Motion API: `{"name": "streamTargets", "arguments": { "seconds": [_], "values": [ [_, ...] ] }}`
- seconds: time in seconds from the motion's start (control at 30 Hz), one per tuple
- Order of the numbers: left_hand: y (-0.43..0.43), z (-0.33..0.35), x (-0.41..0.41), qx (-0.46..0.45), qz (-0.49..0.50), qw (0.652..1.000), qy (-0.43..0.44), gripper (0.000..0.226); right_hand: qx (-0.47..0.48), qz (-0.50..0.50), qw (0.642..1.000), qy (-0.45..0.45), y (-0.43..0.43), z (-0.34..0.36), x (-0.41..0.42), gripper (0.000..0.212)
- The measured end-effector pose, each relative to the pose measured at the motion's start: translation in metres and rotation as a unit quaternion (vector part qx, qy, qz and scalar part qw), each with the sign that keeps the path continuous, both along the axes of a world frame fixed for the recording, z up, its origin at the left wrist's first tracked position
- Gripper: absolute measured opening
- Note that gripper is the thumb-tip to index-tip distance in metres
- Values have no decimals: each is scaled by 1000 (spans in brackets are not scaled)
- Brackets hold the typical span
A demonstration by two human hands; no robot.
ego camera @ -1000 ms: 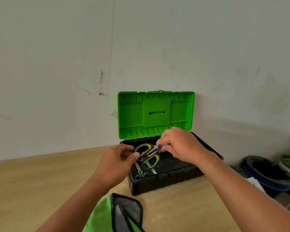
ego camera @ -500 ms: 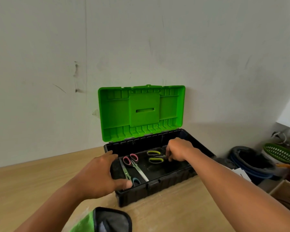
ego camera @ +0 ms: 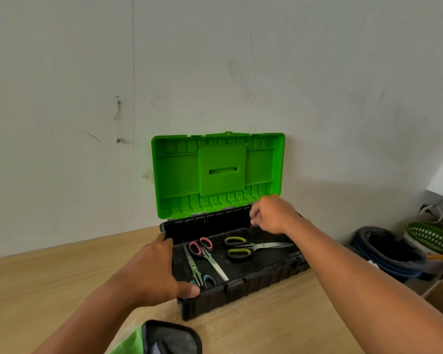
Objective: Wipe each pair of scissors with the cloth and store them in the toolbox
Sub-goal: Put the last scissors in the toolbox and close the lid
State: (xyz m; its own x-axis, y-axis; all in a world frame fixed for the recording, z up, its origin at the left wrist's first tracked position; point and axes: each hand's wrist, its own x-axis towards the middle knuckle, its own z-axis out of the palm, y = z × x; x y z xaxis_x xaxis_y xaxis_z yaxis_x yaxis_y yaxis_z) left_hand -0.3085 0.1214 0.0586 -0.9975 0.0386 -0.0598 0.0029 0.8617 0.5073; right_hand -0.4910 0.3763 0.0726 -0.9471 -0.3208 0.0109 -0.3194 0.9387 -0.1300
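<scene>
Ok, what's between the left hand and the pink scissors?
The blue scissors, flat on the toolbox floor, in the head view.

You have one view only: the wide-angle camera on your head, looking forward and down along both forearms. It sits near the work. The toolbox (ego camera: 253,286) lies just below mid-frame, with your left hand (ego camera: 151,272) at its left end and your right hand (ego camera: 274,214) over its far right corner. The near edge of the frame cuts off the cloth (ego camera: 169,338). The far wall (ego camera: 215,60) fills the upper half, and the table (ego camera: 36,277) runs out to the left.
</scene>
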Motion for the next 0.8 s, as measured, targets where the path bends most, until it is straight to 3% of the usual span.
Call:
{"name": "streamTargets", "arguments": {
  "seconds": [0.1,0.17,0.23,0.37,0.43,0.63,0.8],
  "values": [
    [-2,-2,-2,11,-4,1000,-4,102,-163,14,970,181,-15,36,-5,23],
    [-2,-3,-4,7,-7,1000,-5,103,-201,36,938,280,-28,64,-8,35],
    [-1,-4,-4,4,-5,1000,-9,105,-195,63,937,283,-45,89,-11,55],
    [1,-5,-5,-5,9,1000,-17,105,-91,81,978,169,-71,109,-22,81],
    [2,-4,-4,-10,14,1000,-19,106,-72,82,984,141,-76,107,-23,80],
    [8,-2,4,4,50,999,-19,115,-131,76,967,203,-61,104,-4,60],
    [18,5,25,20,117,990,77,102,-165,107,937,289,-27,93,22,39]
  ]
}}
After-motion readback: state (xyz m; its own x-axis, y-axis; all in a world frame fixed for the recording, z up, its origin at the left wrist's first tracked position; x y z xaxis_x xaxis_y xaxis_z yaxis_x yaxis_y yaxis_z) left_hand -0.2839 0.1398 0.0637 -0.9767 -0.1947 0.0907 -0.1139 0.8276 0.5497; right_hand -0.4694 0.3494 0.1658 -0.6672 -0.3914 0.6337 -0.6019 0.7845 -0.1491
